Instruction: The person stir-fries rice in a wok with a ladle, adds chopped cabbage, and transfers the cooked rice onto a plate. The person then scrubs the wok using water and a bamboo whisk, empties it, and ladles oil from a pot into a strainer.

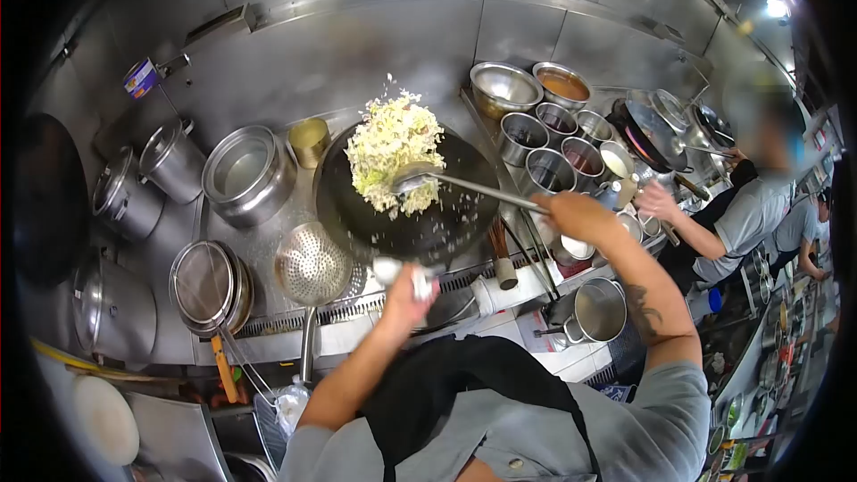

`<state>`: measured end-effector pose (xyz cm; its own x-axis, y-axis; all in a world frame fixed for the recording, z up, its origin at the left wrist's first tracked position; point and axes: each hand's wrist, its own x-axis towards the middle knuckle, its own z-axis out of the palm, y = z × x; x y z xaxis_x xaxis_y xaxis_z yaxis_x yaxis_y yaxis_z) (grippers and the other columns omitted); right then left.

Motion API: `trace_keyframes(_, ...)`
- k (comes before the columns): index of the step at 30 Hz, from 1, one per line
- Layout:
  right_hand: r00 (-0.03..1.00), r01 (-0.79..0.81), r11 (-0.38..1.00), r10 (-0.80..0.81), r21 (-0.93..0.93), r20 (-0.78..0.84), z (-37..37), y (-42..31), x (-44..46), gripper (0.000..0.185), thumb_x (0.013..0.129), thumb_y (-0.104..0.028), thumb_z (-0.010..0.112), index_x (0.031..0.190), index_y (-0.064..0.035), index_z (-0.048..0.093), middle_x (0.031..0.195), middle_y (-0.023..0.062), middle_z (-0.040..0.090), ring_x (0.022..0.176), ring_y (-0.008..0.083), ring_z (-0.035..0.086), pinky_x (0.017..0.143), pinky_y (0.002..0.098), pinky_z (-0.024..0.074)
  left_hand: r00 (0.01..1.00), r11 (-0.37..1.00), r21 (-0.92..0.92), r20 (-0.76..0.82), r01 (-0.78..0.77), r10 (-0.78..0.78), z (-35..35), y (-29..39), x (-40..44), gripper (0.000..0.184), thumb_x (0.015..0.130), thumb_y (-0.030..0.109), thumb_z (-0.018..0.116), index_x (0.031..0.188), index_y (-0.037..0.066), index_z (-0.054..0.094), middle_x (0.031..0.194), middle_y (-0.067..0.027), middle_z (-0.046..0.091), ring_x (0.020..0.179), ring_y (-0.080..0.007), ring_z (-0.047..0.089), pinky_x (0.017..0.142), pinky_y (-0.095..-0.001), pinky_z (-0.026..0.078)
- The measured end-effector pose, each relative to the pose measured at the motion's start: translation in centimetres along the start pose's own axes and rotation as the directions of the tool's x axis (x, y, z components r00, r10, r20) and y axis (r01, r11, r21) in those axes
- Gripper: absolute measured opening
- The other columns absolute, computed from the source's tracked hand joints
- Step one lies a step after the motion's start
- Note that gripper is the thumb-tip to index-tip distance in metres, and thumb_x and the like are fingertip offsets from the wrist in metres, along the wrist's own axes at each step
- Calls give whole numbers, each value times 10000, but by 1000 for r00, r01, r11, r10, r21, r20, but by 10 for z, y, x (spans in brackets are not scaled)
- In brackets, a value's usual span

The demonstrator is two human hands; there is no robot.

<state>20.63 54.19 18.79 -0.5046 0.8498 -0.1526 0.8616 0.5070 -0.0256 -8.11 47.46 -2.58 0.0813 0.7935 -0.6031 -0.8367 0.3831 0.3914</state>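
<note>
My left hand [409, 302] is closed around a white cloth [393, 273] at the near rim of a large black wok [455, 223]; any handle beneath the cloth is hidden. Fried rice [393, 143] with yellow and green bits rises in a mound above the wok, and some loose grains hang in the air. In my right hand [585, 216] is the long handle of a metal ladle [416, 177], its bowl against the front of the rice. A wooden-handled brush [505, 270] stands just right of the wok.
On the left are a steel pot [248, 180], a perforated skimmer [312, 263] and a wire strainer [202, 281]. Several seasoning containers [550, 170] stand to the right. Farther right, a co-worker [745, 214] works at another wok [647, 129]. A tall pot [598, 308] sits near my right elbow.
</note>
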Motion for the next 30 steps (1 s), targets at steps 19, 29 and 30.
trace_keyframes(19,985,129,966,-152,226,86,63,-22,79,425,847,-162,542,1256,-66,479,902,258,635,880,394,631,755,501,484,987,985,91,63,144,-150,-19,61,145,187,832,267,638,939,131,566,885,-62,620,792,-216,560,603,-383,505)
trace_keyframes(29,961,187,933,-239,307,142,37,13,20,451,828,-198,600,1258,-88,523,974,222,645,919,390,623,814,469,482,994,983,-159,-48,94,-103,43,35,-7,76,864,164,558,867,90,543,776,-83,567,684,-234,563,556,-353,522)
trace_keyframes(30,965,160,951,-207,266,159,37,13,28,411,829,-195,595,1216,-69,539,973,219,646,913,390,625,803,475,484,996,983,-163,44,80,-74,32,45,24,89,870,175,561,881,90,540,778,-83,575,695,-230,573,561,-354,530)
